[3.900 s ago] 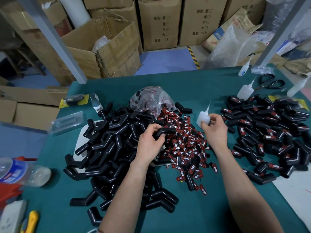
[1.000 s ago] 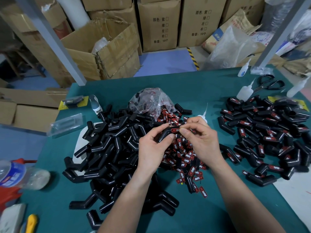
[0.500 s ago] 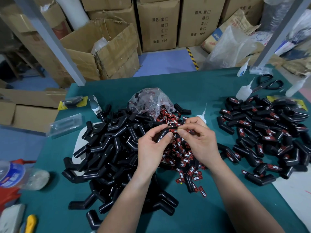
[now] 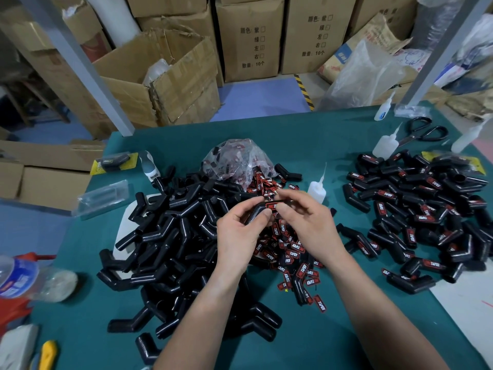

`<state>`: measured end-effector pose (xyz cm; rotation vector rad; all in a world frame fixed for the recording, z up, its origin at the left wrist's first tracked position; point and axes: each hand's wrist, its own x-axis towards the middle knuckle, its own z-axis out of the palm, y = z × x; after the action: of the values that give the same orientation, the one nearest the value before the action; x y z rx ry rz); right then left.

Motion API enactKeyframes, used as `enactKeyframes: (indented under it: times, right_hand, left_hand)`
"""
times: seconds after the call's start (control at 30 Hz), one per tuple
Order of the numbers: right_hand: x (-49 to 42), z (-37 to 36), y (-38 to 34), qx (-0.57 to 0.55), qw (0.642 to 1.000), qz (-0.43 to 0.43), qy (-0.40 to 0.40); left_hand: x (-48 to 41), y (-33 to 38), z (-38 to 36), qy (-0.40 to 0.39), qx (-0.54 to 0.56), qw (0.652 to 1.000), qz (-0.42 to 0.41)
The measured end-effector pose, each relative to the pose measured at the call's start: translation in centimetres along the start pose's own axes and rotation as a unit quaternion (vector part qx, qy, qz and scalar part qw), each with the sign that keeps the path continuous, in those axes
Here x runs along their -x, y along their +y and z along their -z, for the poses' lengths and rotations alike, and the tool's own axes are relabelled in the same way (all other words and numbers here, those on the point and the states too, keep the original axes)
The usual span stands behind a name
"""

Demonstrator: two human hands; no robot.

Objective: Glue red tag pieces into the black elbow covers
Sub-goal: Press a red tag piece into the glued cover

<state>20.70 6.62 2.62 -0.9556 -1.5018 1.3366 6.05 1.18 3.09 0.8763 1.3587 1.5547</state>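
My left hand [image 4: 240, 233] grips a black elbow cover [image 4: 257, 210] above the middle of the green table [image 4: 306, 134]. A red tag [image 4: 270, 206] lies on that cover, and the fingertips of my right hand [image 4: 306, 222] press on it. Beneath my hands lies a loose heap of red tags [image 4: 289, 252]. A big pile of bare black covers [image 4: 170, 236] fills the left. Covers with tags on them [image 4: 421, 214] are piled at the right. A white glue bottle [image 4: 317, 190] stands just behind my right hand.
A clear bag with more tags [image 4: 237, 158] sits behind the heap. More glue bottles [image 4: 384, 145] and black scissors [image 4: 424, 132] lie at the back right. A water bottle [image 4: 29, 279] and a yellow cutter [image 4: 46, 353] are at the left edge. Cardboard boxes [image 4: 165, 78] stand beyond the table.
My right hand set the glue bottle down, brought a red tag to the cover in my left hand, and now presses it on. Both hands stay close together.
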Motion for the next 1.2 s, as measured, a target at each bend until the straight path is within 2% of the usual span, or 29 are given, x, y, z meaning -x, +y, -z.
enactKeyframes:
  times: [0.27,0.6,0.87,1.1,1.2]
  right_hand:
    - [0.0,-0.3,0.5,-0.026,0.999,0.002,0.039]
    - [-0.5,-0.5,2.0,-0.057,0.998,0.015,0.036]
    - [-1.8,-1.2,5.9,-0.145,0.988,-0.043,0.042]
    - [-1.7,-1.6,8.7,-0.118,0.989,-0.035,0.080]
    - [-1.6,-1.6,9.2,-0.108,0.991,-0.029,0.070]
  left_hand:
    - [0.2,-0.3,-0.3,0.010,-0.003,1.000,0.000]
    - [-0.3,-1.4,0.1,0.004,0.019,1.000,0.000]
    - [-2.4,-3.9,0.8,-0.019,0.025,0.998,0.049]
    - [-3.4,-5.8,1.7,-0.036,0.015,0.997,0.061]
    - [-3.3,-6.1,1.9,-0.039,-0.005,0.998,0.052]
